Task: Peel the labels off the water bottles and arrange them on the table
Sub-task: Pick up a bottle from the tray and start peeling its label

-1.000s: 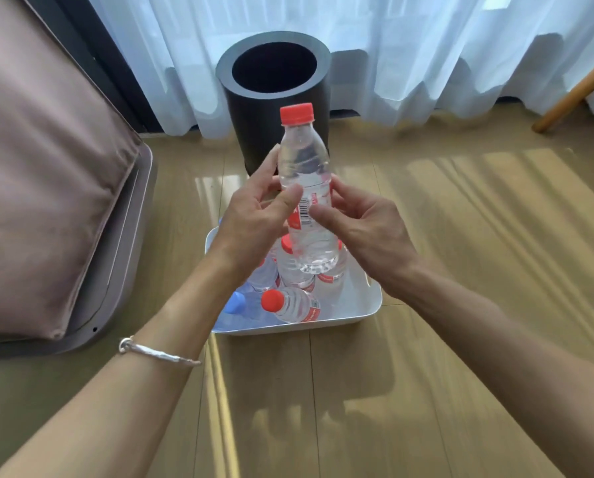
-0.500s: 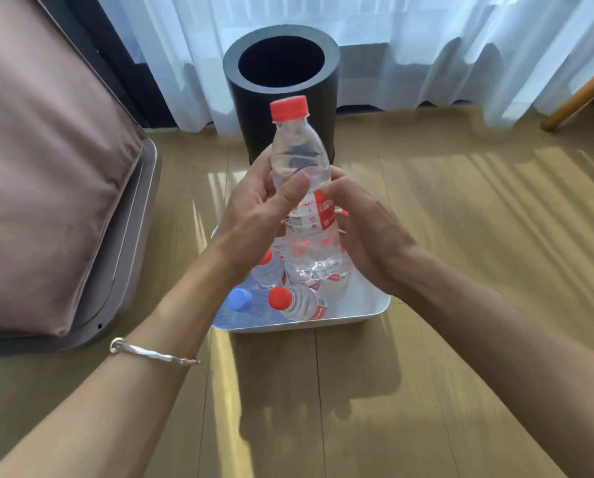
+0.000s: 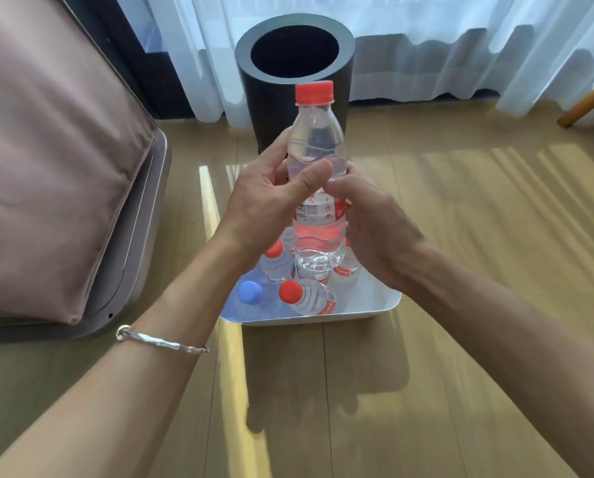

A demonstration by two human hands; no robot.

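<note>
Since the red label [image 3: 323,210] wraps its bottle whole, the step in hand is judged to be the start of a peel.

1. Wooden floor [image 3: 478,270]: carries the white tray [image 3: 375,313], the landmark for all entries.
2. Brown cushion [image 3: 47,167]: left of the tray.
3. Black bin [image 3: 264,112]: just beyond the tray, mouth open.
4. Left hand [image 3: 264,208]: above the tray. Its grip is wrapped round the held bottle [image 3: 314,146] above the label, thumb across the front.
5. Right hand [image 3: 375,225]: above the tray's right side. Its grip is curled round the same bottle at label height, thumb tip at the label's upper edge.
6. Held bottle: upright, red-capped, clear of the tray.
7. Red-capped bottle [image 3: 309,298] and blue-capped bottle [image 3: 250,293]: lying in the tray's near end; more stand behind them, partly hidden.

Next move, by judgement: a nail must find the label's seam and lift an edge while the left hand steadies the bottle. No seam shows from here.
</note>
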